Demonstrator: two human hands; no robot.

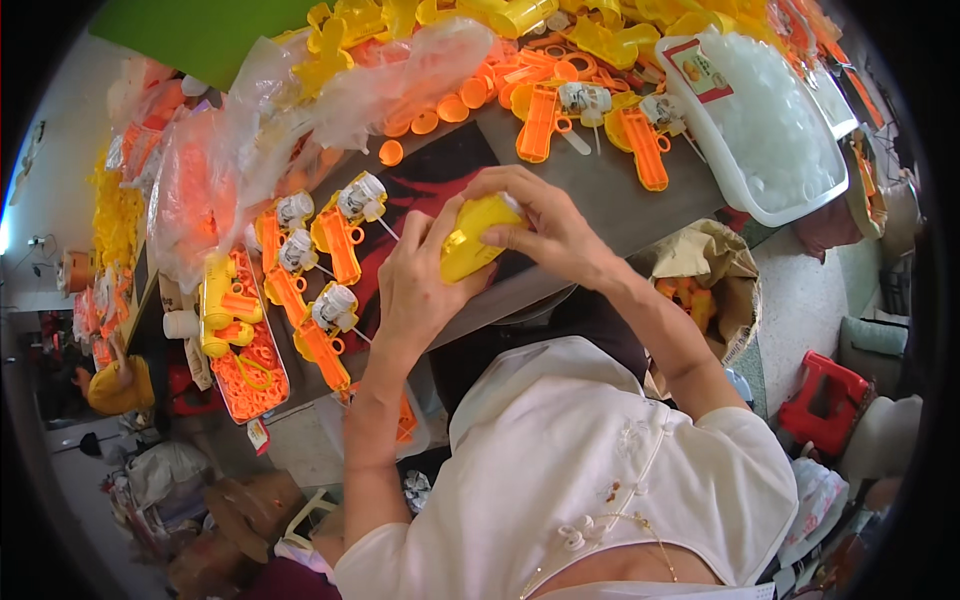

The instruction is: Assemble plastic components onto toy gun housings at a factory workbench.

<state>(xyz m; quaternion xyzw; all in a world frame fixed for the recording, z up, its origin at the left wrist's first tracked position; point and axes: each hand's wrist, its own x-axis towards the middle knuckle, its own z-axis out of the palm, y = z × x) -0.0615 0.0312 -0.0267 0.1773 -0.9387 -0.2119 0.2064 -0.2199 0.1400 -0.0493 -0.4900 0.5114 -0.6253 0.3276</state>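
Crowded grey table (640, 222) (red stool (806, 413) nearby)

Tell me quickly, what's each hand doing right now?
Left hand: closed, holding the yellow plastic piece.
Right hand: closed on the same piece, thumb against it.

Dark grey table (640, 205) with orange caps (453, 108), orange-and-yellow assemblies (343, 245), white tub (800, 207).

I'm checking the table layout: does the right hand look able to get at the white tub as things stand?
Probably yes: nothing seems to stand between the right hand and the white tub. That hand is busy, though, holding the yellow shell.
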